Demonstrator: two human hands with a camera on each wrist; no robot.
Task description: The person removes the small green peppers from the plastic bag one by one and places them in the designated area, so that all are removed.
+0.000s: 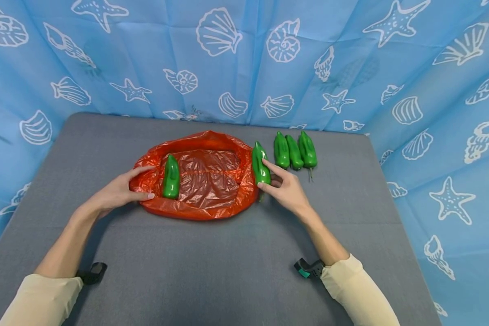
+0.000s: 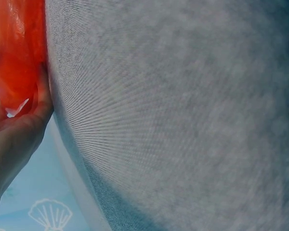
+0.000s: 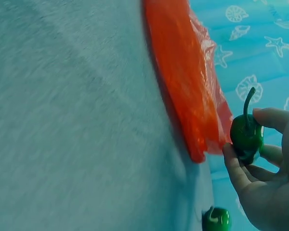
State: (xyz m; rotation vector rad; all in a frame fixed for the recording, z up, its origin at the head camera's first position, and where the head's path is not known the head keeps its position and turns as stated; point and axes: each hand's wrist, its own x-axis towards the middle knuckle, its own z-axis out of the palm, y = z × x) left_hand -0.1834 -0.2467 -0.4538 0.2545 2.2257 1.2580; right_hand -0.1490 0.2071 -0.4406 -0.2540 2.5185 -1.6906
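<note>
Cream sleeves (image 1: 360, 290), two: on the near side of the red bag. Red bag (image 1: 208, 213), one: mouth up on the grey desk (image 1: 195, 267), my left grip (image 1: 120, 190) clamped on its left end. Held pepper (image 1: 259, 165), one, green: at the bag's right rim, long axis running near to far, across the bag's length, stem toward me; my right grip (image 1: 283, 188) is the nearer hand. From that grip: pepper on the bag side of my palm, pinched between thumb and fingers; whether it touches the bag, I cannot tell. Inner pepper (image 1: 171, 179), one: inside the bag, toward its left end. Loose peppers (image 1: 295, 151), three: right of the bag, apart from it.
</note>
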